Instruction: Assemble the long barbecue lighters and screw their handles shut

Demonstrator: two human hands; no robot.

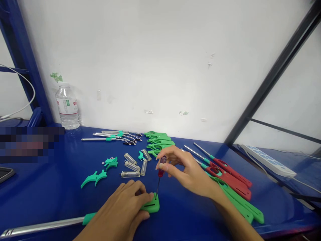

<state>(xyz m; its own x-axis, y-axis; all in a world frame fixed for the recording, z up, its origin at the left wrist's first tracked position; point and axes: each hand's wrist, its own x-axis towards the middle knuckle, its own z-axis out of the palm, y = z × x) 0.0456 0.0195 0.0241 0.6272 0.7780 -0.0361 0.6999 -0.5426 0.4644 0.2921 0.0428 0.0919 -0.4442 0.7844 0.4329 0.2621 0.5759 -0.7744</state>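
My left hand (pixel 130 204) is closed around a green long-nosed lighter (pixel 151 205), pressing it to the blue table; its metal tube points left. In my right hand (pixel 180 167) is a screwdriver (pixel 161 170) with a dark red handle, pinched between fingers and thumb. The screwdriver stands nearly upright, its tip at a small hole near the end of the green handle. Past my hands lie several clear fuel tanks (pixel 131 166) and teal triggers (pixel 94 178). My left hand hides the middle of the lighter.
Metal lighter tubes with wires (pixel 112 136) and green handle shells (pixel 159 139) lie along the wall. At right are red lighters (pixel 229 177), green lighters (pixel 238 201) and a white power strip (pixel 268 160). A water bottle (pixel 67 107) stands back left; a phone (pixel 5 174) lies at the left edge.
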